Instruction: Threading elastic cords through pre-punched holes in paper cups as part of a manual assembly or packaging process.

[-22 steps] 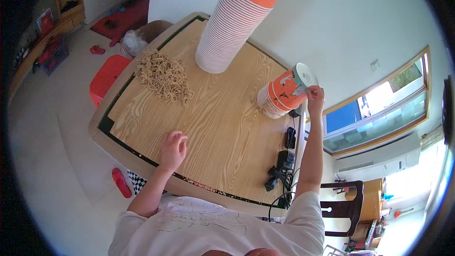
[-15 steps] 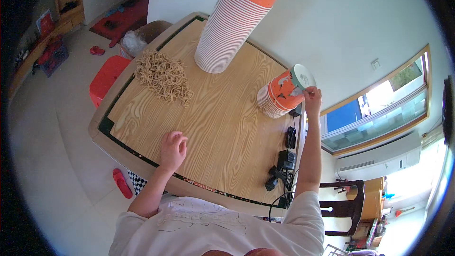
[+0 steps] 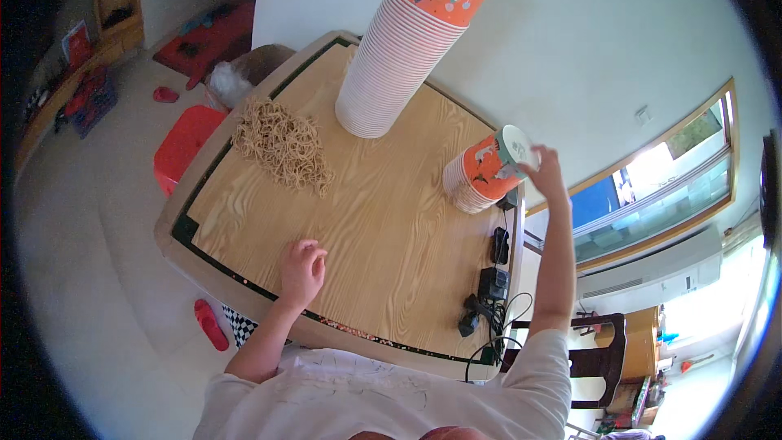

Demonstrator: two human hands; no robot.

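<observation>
A short stack of orange paper cups (image 3: 482,171) with green trim stands upside down at the table's right side, its pale round base facing up. Tan bands show around its lower rims. My right hand (image 3: 549,173) is at the top edge of this stack, thumb and fingers apart, holding nothing; whether the thumb touches the cup I cannot tell. Over the front left of the table, my left hand (image 3: 303,271) is loosely curled, with nothing visible in it. A tangled pile of tan rubber bands (image 3: 281,143) lies at the far left.
A tall stack of similar cups (image 3: 399,61) rises at the back of the wood-grain table (image 3: 366,261). Black adapters and cables (image 3: 493,285) line the right edge. Red stool (image 3: 186,145) at left, dark chair (image 3: 599,363) at right, wall behind.
My right hand has loosened from the short stack's top edge, its fingers spreading and lifting slightly right. My left hand stays curled in almost the same place. The view has shifted slightly.
</observation>
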